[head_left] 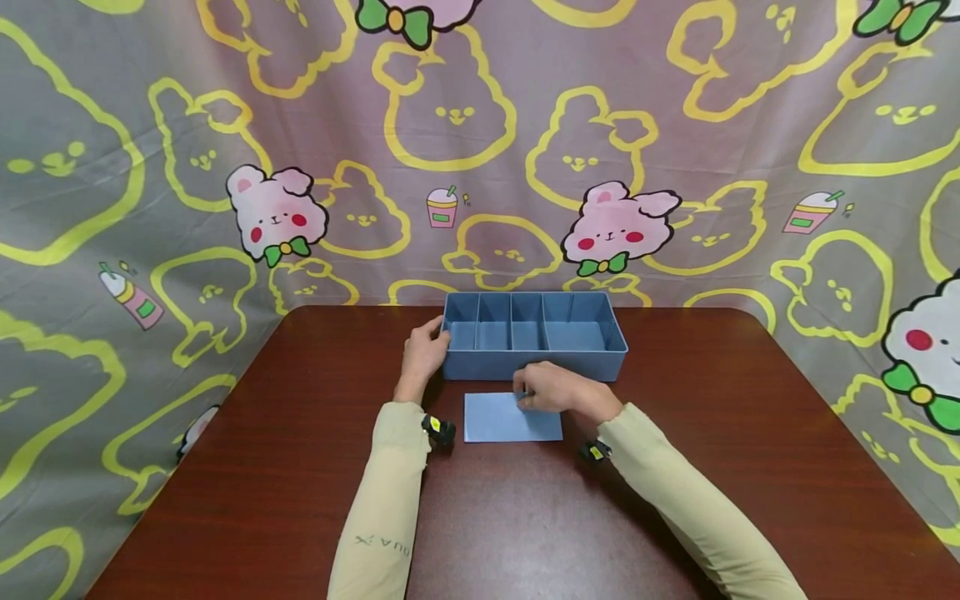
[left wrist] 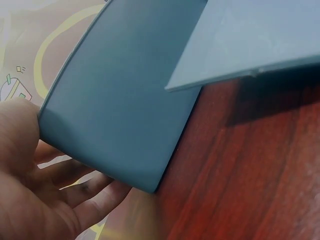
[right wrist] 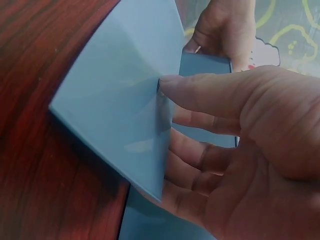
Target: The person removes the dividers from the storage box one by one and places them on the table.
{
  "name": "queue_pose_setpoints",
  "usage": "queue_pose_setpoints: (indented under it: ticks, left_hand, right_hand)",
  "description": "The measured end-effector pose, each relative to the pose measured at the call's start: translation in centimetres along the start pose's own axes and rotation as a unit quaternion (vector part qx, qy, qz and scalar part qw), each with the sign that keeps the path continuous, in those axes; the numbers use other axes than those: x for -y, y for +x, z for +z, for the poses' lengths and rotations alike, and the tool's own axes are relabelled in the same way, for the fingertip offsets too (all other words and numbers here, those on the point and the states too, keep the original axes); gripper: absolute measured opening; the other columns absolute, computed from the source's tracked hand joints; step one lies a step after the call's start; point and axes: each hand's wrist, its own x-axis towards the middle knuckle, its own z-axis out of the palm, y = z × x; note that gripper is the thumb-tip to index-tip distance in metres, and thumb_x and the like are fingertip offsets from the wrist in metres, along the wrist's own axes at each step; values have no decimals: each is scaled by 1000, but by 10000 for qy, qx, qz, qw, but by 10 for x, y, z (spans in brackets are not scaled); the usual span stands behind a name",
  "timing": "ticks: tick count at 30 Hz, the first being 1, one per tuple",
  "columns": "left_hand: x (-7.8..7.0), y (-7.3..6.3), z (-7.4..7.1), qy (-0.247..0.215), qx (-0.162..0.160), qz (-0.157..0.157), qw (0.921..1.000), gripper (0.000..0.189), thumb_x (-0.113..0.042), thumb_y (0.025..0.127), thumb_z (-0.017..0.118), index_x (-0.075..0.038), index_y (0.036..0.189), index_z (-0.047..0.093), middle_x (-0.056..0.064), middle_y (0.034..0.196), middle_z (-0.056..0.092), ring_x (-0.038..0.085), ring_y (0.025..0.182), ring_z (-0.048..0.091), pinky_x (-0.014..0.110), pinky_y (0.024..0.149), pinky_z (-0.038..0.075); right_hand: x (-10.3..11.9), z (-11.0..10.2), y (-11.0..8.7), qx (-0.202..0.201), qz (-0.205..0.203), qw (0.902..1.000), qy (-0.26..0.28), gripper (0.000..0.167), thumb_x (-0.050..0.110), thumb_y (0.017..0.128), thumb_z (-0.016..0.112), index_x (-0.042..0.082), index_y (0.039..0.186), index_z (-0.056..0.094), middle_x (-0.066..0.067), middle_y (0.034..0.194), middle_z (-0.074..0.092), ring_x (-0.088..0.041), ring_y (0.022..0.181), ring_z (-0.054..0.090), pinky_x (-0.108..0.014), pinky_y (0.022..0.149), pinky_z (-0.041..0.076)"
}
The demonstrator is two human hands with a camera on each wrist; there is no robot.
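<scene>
A blue compartment box [head_left: 535,365] stands at the far side of the table, its open top split by upright dividers into several sections. My left hand [head_left: 425,354] grips its left end; in the left wrist view the fingers [left wrist: 100,200] reach behind the box wall. In front of the box, my right hand [head_left: 551,387] pinches a light-blue flat rectangular panel [head_left: 495,418] by its far edge. The right wrist view shows the thumb on the panel's [right wrist: 115,95] upper face and the other fingers beneath. A shadow under the panel shows it raised off the tabletop.
The dark red-brown wooden table [head_left: 300,467] has rounded far corners. A patterned curtain [head_left: 337,125] with cartoon animals hangs behind it and along both sides. Small black devices are strapped at both wrists.
</scene>
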Motion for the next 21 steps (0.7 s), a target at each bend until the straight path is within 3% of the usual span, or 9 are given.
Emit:
queue_pose_setpoints:
  ticks: [11,18,21]
  left_hand:
    - [-1,-1,-1,-2,54,-30,10000,48,-27,98,49,-22,146,50,9,145,54,32,128,52,51,103,44]
    - [2,1,0,-58,101,-39,9999,49,-28,98,49,-21,147,49,8,147,52,33,107,57,45,91,44]
    - [2,1,0,-88,100,-21,9999,49,-28,97,50,-21,146,49,8,147,52,32,118,55,48,97,44]
  right_hand:
    - [2,3,-1,43,181,9998,36,14,16,92,68,10,105,67,-1,94,62,-14,82,55,-32,76,51]
    - [1,4,-1,-9,148,9999,5,12,15,91,68,9,101,66,0,90,60,-15,79,54,-32,74,49]
    - [1,4,-1,-33,161,9999,-37,11,15,91,68,9,100,66,0,90,60,-15,79,54,-32,74,49]
